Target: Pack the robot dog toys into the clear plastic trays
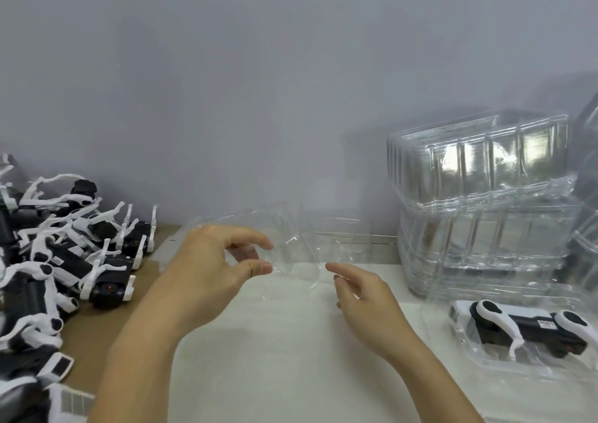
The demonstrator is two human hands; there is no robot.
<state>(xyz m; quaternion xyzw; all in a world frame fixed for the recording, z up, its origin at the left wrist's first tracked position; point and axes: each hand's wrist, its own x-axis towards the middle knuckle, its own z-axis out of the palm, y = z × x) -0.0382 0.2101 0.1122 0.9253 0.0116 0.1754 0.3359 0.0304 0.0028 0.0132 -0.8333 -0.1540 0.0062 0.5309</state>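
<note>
The white surface (291, 341) spans the view below a grey wall (259, 66). At 3 o'clock stands a stack of clear trays (479, 202). At 9 o'clock lies a pile of black-and-white robot dog toys (64, 254). At 4 o'clock a packed tray (453, 351) holds one robot dog (517, 325). At centre, an empty clear tray (291, 244) is held above the surface. The left hand (210, 260) pinches its near edge between thumb and fingers. The right hand (365, 299) has loosely extended fingers at the tray's right edge; its grip cannot be determined.
</note>
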